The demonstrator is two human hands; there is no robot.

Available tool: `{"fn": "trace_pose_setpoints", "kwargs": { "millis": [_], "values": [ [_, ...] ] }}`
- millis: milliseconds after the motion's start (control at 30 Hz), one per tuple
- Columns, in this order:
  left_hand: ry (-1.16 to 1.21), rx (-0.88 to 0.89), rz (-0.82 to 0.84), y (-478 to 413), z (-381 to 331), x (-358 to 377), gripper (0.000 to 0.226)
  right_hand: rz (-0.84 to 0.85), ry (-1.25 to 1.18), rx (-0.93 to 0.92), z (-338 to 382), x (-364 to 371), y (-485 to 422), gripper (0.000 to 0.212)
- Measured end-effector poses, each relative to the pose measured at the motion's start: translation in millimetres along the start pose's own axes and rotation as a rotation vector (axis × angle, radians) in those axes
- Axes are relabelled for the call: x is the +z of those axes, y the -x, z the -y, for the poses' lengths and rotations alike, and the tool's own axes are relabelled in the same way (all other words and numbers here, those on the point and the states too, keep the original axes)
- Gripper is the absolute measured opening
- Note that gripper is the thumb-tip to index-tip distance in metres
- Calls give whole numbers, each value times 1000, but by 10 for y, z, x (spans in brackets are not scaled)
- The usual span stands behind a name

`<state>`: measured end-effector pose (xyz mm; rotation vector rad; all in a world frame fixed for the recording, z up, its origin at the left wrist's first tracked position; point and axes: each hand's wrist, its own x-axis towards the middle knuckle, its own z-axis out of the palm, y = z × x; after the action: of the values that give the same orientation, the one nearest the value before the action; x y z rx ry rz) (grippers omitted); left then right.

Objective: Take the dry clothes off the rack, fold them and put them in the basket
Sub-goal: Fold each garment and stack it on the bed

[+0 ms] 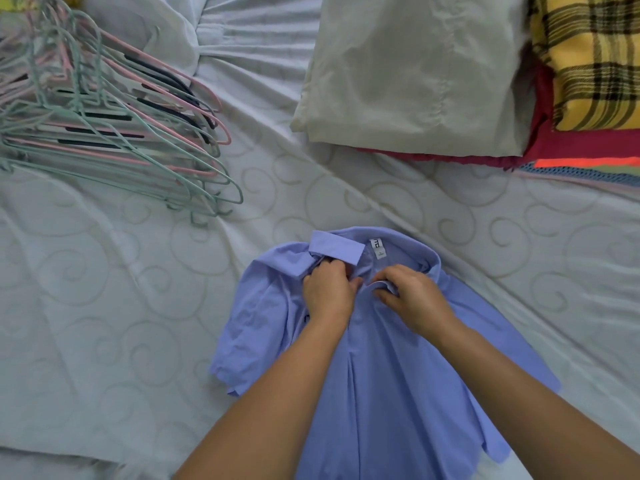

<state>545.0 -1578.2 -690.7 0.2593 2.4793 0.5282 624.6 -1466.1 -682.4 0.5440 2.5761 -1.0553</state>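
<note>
A light blue collared shirt (391,368) lies front up on the white bed, collar away from me, with a white label inside the neck. My left hand (327,292) pinches the left edge of the placket just below the collar. My right hand (412,297) pinches the right edge at the same height, so the two hands almost touch at the neck opening. The left sleeve is bunched at the shirt's left side. No rack or basket is in view.
A pile of pink and mint green hangers (110,123) lies at the upper left. A stack of folded laundry sits at the upper right: a cream piece (415,74) on top, a yellow plaid cloth (595,64), red fabric (540,147) beneath. The white patterned mattress cover (138,306) surrounds the shirt.
</note>
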Motion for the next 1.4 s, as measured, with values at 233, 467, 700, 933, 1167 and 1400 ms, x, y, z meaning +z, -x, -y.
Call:
{"fn": "trace_pose_setpoints", "kwargs": {
  "millis": [233,467,700,933,1167,1400],
  "values": [
    [653,-179,219,166,89,-221,9,-43,-88,-141,71,-62,25,9],
    [818,-248,382,231,67,-330,14,-103,-93,-159,113,-73,56,10],
    [828,-193,417,268,120,-322,14,-100,-132,-117,82,-74,80,10],
    [799,-146,338,298,83,-281,23,-57,-161,-70,126,-62,79,10],
    [734,-68,293,291,108,-248,19,7,-293,119,190,-102,49,14],
    [728,-37,360,277,115,-271,11,130,-181,166,164,-143,59,26]
  ]
}}
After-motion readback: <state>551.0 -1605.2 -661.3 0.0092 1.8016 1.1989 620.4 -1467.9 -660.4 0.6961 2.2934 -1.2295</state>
